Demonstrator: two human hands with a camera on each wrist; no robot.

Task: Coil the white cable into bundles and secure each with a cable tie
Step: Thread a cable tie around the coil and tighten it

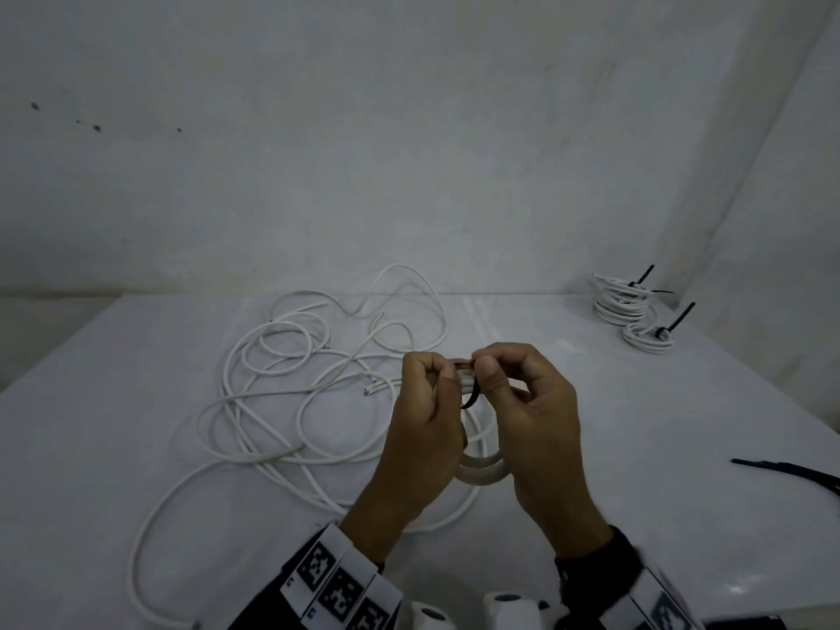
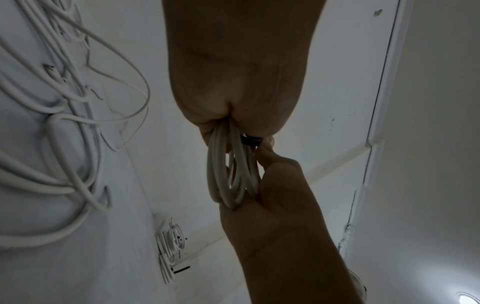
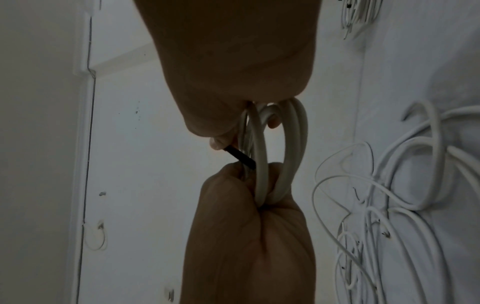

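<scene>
Both hands up off the table, working one small coil [image 1: 482, 470] of white cable. Left hand [image 1: 427, 429] curls round the coil's turns, thumb + fingertips pinching at the top. Right hand [image 1: 532, 420] pinches the black tie [image 1: 470, 395] right there, tie looped over the strands; rest of its fingers wrap the coil's other side. Whether the tie tail is through its head: cannot tell, fingers cover it.

Handling, by judgement: cable light, springy, smooth jacket, so turns want to fan out if the left lets go. Best hold = across all strands just beside the tie. Tie thin, stiff-ish, slick; needs a fingertip pinch near the tail end.

Outward: loose cable [image 1: 291, 393] sprawls tangled on table [image 1: 636, 447] to the left, cut ends showing. Spare ties [image 1: 791, 472] lie at right edge. Done bundles [image 1: 636, 311] w/ black ties sit at far right corner, well apart.
</scene>
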